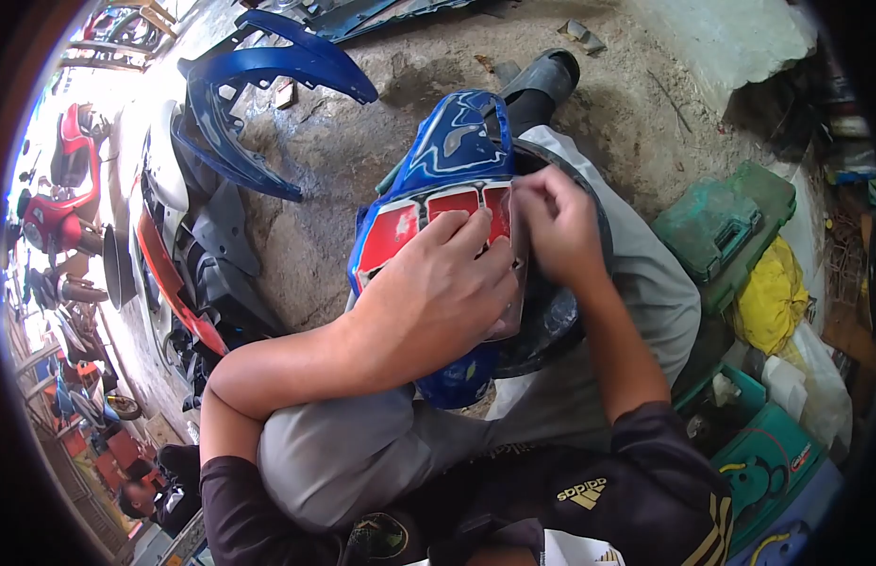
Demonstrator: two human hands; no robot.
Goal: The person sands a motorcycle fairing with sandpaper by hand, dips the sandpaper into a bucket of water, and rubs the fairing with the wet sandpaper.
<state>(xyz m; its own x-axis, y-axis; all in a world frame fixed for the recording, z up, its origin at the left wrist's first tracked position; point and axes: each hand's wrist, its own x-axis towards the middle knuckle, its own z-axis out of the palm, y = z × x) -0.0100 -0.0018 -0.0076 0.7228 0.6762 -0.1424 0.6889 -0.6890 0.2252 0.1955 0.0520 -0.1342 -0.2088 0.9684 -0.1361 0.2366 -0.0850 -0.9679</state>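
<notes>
Both hands are at a blue panel (461, 141) lying over the person's lap. The left hand (442, 278) rests across its red section (393, 234), fingers bent and tips against the surface; whether anything is gripped beneath them cannot be told. The right hand (556, 226) is just beside the left, fingers curled in at the panel's right edge; whether it pinches that edge or some small item is hidden. The red section has pale borders and dark dividing lines, with a whitish patch just beyond the left hand's knuckles. The blue part past the fingertips shows scuffed, whitish-grey patches.

Below and beside the right hand is a black round object (560, 316), partly covered by the panel. Grey trousers (645, 283) surround the work, and a dark shirt (513, 481) is on the near side of both hands. Beyond the right hand, a dark shoe (551, 75) stands on the rough floor (424, 75).

Well to the right of the right hand lie a green case (725, 226), a yellow bag (773, 297) and, nearer the body, a teal case (773, 453). Beyond the left hand, toward the left, lies a curved blue fairing (216, 123). Left of the left forearm are several loose panels (225, 226); farther off are a red motorcycle (56, 222) and another person (164, 495).
</notes>
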